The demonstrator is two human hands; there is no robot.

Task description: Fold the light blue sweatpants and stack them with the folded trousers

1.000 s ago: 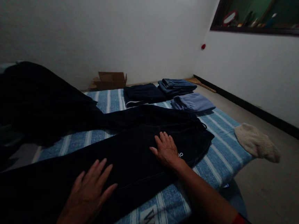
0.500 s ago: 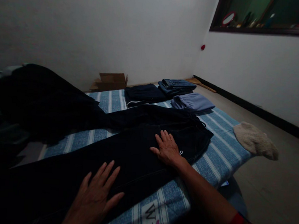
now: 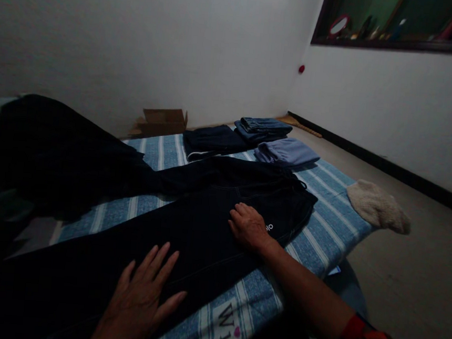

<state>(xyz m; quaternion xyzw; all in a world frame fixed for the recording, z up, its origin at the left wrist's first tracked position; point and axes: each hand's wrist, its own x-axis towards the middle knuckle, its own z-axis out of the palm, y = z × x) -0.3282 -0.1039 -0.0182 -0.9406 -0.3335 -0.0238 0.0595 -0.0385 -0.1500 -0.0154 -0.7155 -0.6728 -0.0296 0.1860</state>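
Dark trousers [image 3: 202,215] lie spread over the blue striped cover, with a drawstring at the waist end and small white lettering by my right wrist. My left hand [image 3: 140,288] rests flat on the lower trouser leg, fingers spread. Further up, near the lettering, my right hand [image 3: 248,225] presses on the trousers with its fingers drawn together and curled into the cloth. Its thumb is hardly visible. The far end of the trousers runs off into darkness at the lower left.
Folded dark trousers [image 3: 210,139], folded jeans [image 3: 263,128] and a folded lilac garment [image 3: 286,151] sit at the back of the striped cover [image 3: 323,228]. A dark clothes heap [image 3: 61,150] is at left, a beige fuzzy cloth [image 3: 377,205] at the right corner, a cardboard box [image 3: 162,122] behind.
My right hand has gone from spread fingers to curled, gathered ones at nearly the same place, and more lettering shows. My left hand stays flat. The view has shifted slightly.
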